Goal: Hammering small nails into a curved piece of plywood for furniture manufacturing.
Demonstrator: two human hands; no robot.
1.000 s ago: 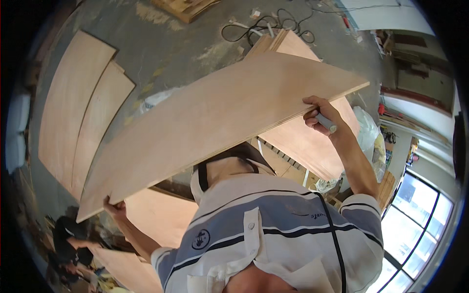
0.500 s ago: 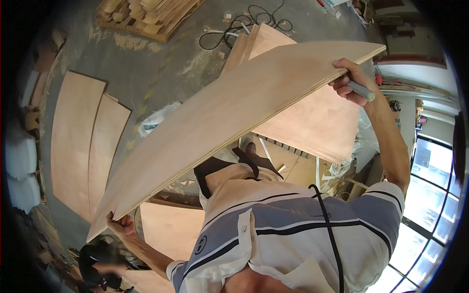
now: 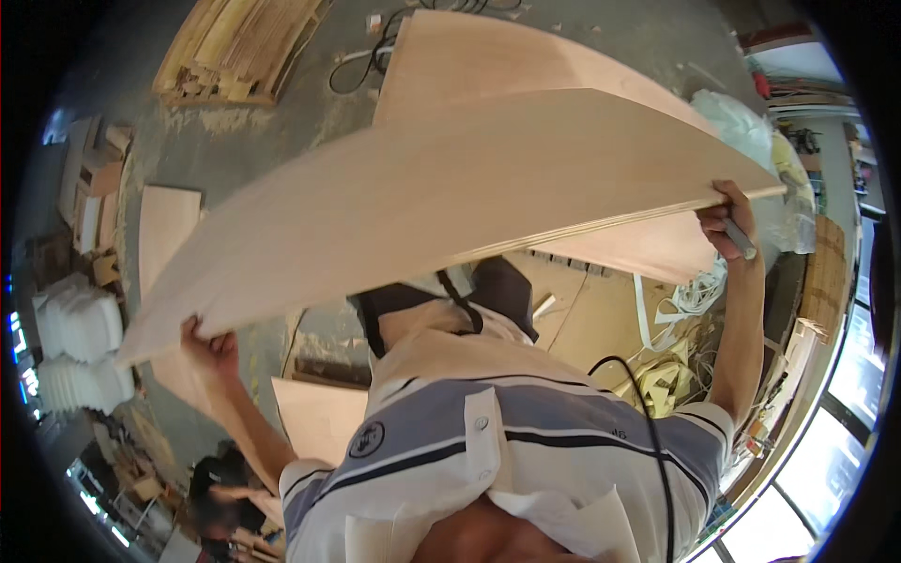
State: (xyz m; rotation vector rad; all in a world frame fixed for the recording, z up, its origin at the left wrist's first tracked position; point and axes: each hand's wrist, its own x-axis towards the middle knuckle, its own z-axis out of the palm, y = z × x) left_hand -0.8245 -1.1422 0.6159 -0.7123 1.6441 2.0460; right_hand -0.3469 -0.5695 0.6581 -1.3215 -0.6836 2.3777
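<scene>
A wide plywood sheet spans the view in front of my body, held up by both hands. My left hand is closed on its near edge close to the left end, thumb on top. At the right end my right hand grips the same edge. A short grey stick-like thing also sits in that hand; its kind I cannot make out. Beneath and beyond the sheet lies a stack of plywood sheets, partly covered by it.
More plywood lies on the floor at left, and another panel near my left side. A pallet of wood strips stands at far left. A person works at lower left. White foam-like stacks and plastic wrap flank the area.
The plywood sheet has swung from a steep slant to nearly level across the view. Its right end has come nearer and its left end has gone farther away. Both hands keep their grip.
</scene>
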